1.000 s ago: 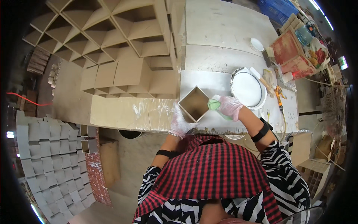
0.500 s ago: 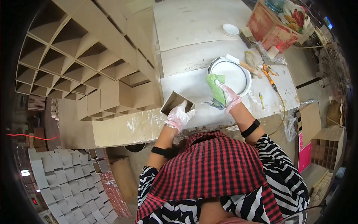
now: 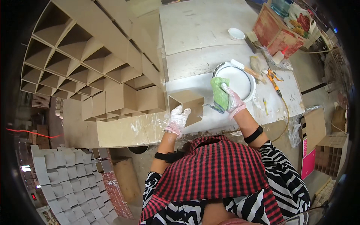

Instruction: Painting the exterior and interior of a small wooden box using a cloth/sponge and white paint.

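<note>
My left hand, in a thin white-smeared glove, grips the near left edge of a brown cardboard box that lies tilted on the table. In my right hand, also gloved and smeared white, is a green cloth with a grey-blue lower edge. The cloth hangs at the left rim of a round tub of white paint or glue. A flat brush with a wooden handle rests across the tub's far rim.
Stacked brown cardboard boxes stand close on the left of the white-stained table. A white bowl, an orange-handled tool with a hose, and a worn red box are on the right. Grey boxes are piled lower left.
The box in my left hand has turned, so its side now shows instead of its open top. My right hand stays by the tub with the cloth. The whole view has shifted slightly.
</note>
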{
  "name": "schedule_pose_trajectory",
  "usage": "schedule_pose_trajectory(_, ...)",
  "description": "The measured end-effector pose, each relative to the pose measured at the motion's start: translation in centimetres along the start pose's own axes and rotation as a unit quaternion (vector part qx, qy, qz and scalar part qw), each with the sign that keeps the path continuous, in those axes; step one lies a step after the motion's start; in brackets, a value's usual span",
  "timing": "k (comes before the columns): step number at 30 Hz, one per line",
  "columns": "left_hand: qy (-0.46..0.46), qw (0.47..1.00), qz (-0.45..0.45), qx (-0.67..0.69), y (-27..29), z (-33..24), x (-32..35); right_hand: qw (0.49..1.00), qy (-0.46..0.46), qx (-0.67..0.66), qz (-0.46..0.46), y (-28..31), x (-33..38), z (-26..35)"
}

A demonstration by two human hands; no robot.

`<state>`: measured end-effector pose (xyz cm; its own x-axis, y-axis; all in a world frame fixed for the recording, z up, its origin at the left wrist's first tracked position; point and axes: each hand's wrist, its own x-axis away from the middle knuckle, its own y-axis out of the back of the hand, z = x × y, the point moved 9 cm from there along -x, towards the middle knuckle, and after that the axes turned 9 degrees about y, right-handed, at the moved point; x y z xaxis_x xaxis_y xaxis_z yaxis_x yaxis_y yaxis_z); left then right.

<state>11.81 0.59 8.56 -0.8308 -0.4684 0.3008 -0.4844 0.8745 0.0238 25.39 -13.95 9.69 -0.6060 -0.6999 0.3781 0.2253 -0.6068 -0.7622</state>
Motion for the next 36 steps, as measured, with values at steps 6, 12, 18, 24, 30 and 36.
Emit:
schedule_pose_trajectory(6,-0.124,0.885,-0.092,-0.439,-2.6,-6.5,3.1,1.000,0.013,0.014,0.006,-1.7,0.3,-0.3)
schedule_pose_trajectory(12,-0.082,0.996,-0.019,0.036,-0.6,0.1,1.7,0.999,0.026,0.000,0.034,-2.8,0.7,0.3)
schedule_pose_trajectory(18,0.030,0.989,-0.024,0.146,2.4,7.0,0.6,0.995,0.055,0.018,0.081,-4.1,1.2,1.0)
schedule_pose_trajectory(24,0.049,0.997,-0.003,-0.053,3.5,7.6,1.5,0.997,0.045,-0.037,0.058,-4.2,0.9,-0.2)
schedule_pose_trajectory(30,0.218,0.939,0.026,-0.265,5.6,2.5,5.3,0.985,-0.069,-0.092,0.131,-5.0,1.3,-2.0)
schedule_pose_trajectory(36,-0.096,0.992,0.000,-0.080,3.9,-9.2,7.4,0.943,-0.030,-0.117,0.311,-12.1,2.8,-1.9)
